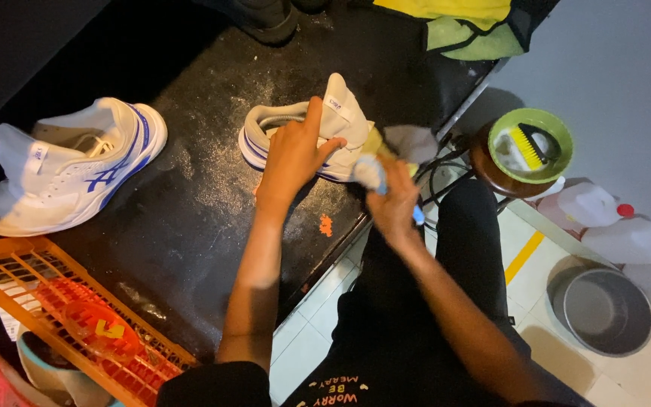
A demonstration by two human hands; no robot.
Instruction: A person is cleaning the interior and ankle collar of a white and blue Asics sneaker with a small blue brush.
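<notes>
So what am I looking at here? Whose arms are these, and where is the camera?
There is no machine here. One camera, worn on a person's head, looks down at their own bare arms. The left hand steadies a white and blue sneaker on a dark table. The right hand presses a cloth against the shoe's side. The matching sneaker lies further left, by an orange crate. To the right, a green bowl holds a yellow brush, above a metal basin on the floor.
</notes>
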